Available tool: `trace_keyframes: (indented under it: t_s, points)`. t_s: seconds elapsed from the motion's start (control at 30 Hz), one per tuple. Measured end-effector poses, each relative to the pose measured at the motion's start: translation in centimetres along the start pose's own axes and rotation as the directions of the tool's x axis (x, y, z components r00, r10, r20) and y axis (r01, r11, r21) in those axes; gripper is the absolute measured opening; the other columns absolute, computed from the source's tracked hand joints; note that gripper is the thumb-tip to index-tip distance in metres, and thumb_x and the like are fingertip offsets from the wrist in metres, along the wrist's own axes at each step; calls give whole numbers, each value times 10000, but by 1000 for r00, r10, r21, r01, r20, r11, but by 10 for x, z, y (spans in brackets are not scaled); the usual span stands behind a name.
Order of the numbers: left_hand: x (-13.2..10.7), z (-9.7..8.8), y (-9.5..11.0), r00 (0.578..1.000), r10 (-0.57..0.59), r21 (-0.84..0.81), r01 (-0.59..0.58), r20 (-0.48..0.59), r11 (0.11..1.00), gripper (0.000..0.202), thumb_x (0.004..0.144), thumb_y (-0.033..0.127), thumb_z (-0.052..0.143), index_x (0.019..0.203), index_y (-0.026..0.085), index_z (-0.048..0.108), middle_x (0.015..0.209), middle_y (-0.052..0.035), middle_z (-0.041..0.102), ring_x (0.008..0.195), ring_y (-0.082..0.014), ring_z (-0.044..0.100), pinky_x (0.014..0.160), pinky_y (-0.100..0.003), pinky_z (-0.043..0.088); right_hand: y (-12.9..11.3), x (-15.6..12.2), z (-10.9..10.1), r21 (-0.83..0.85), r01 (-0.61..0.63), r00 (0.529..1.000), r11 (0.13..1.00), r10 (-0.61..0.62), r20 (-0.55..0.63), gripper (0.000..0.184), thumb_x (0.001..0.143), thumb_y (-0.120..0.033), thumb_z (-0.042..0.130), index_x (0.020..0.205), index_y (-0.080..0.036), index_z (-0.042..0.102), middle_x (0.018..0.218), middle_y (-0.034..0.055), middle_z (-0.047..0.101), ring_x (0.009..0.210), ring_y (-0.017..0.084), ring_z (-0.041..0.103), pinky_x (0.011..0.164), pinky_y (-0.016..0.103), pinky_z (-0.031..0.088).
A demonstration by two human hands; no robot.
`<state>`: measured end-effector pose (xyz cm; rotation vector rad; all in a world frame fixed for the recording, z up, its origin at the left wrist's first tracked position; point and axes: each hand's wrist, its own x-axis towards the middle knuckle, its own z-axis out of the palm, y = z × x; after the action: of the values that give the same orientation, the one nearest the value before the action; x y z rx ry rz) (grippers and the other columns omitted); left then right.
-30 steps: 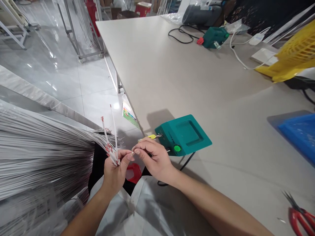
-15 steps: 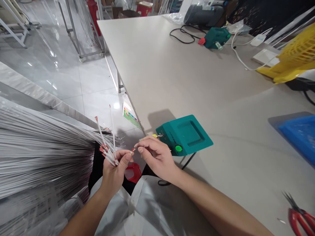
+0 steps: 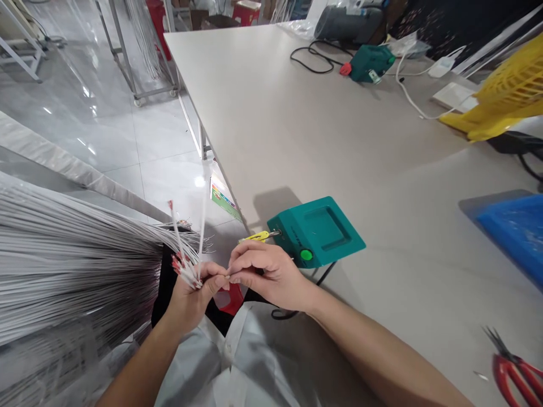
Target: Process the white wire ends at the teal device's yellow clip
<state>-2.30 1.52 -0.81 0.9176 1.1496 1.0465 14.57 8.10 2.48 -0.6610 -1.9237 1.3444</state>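
My left hand point(image 3: 189, 305) is closed around a bunch of white wires point(image 3: 185, 272) with red ends, two of them sticking up higher than the others. Its thumb and forefinger also pinch a wire tip. My right hand point(image 3: 278, 278) is closed too, thumb and fingers pinched on that tip against the left fingertips, so the tip is mostly hidden. Just beyond my right hand, a teal box point(image 3: 320, 226) with a green button point(image 3: 306, 255) sits at the table edge. A yellow piece point(image 3: 255, 237) on a metal pin sticks out from its side.
A mass of long white wires point(image 3: 76, 260) lies on a rack at left. Red-handled pliers point(image 3: 515, 367) and a blue tray point(image 3: 515, 226) are on the table point(image 3: 271, 124) at right. Farther back are another teal device point(image 3: 371, 63), cables and a yellow fan-like object point(image 3: 509, 85).
My right fingers have come down and closed over the wire tip, which showed red before. More of the yellow piece now shows. The view has shifted slightly.
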Motion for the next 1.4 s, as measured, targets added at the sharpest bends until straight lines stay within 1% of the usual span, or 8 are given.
trace_keyframes:
  t_s: [0.17, 0.3, 0.47, 0.7, 0.87, 0.97, 1.2, 1.4]
  points:
    - [1, 8, -8, 996, -83, -303, 67, -40, 951, 197, 695, 351, 685, 708, 160, 640, 528, 31, 527, 444, -52, 347, 434, -198, 256, 5, -3, 20, 322, -147, 966, 935, 206, -155, 85, 764, -260, 647, 727, -187, 671, 802, 32, 591, 700, 109, 567, 637, 245, 486]
    - [3, 21, -4, 990, -110, -427, 62, -89, 902, 230, 651, 365, 717, 691, 157, 625, 467, 62, 453, 399, -31, 289, 411, -188, 207, 7, -7, 29, 380, -179, 937, 908, 275, -217, 141, 756, -327, 651, 712, -196, 676, 788, 32, 606, 726, 129, 581, 659, 276, 502]
    - [3, 27, 0, 984, -125, -430, 59, -128, 901, 225, 670, 348, 700, 643, 144, 609, 467, 67, 419, 392, -24, 271, 399, -190, 180, 5, -9, 30, 101, -117, 921, 988, 146, -362, 86, 791, -223, 603, 738, -198, 665, 733, 36, 627, 722, 146, 594, 649, 289, 503]
    - [-1, 22, -7, 961, -174, -256, 117, -214, 959, 186, 704, 305, 677, 774, 134, 662, 594, 16, 586, 408, -25, 351, 379, -176, 252, 11, -11, 26, -256, -47, 944, 966, -41, -327, 128, 826, -143, 521, 758, -182, 622, 719, 38, 632, 678, 127, 590, 617, 246, 485]
    - [-3, 26, -10, 944, -150, -192, 95, -293, 977, 173, 698, 302, 677, 750, 139, 653, 518, 56, 528, 395, -31, 374, 373, -166, 280, 16, -13, 18, -656, 139, 959, 742, -265, -97, 114, 816, -159, 487, 818, -158, 601, 782, 75, 645, 709, 161, 591, 613, 271, 470]
    - [-3, 30, -10, 938, -149, -187, 93, -314, 978, 176, 700, 311, 672, 734, 141, 638, 466, 75, 481, 373, -35, 362, 360, -169, 273, 19, -13, 15, -739, 193, 947, 646, -319, -32, 109, 810, -167, 485, 786, -160, 591, 761, 75, 642, 694, 164, 587, 600, 274, 464]
    - [-1, 27, -3, 922, -91, -135, 42, -376, 990, 184, 730, 322, 645, 728, 140, 618, 606, 28, 590, 409, -34, 375, 389, -177, 294, 12, -10, 15, -384, 70, 957, 921, -171, -236, 125, 826, -132, 481, 828, -197, 587, 783, 48, 618, 756, 138, 577, 660, 262, 486]
    - [-1, 26, -4, 943, -84, -60, 69, -321, 996, 187, 708, 330, 661, 723, 144, 642, 577, 20, 590, 428, -62, 424, 410, -194, 316, 10, -7, 18, -248, -54, 960, 967, -18, -279, 125, 821, -177, 521, 897, -186, 619, 838, 69, 640, 791, 160, 599, 687, 290, 497]
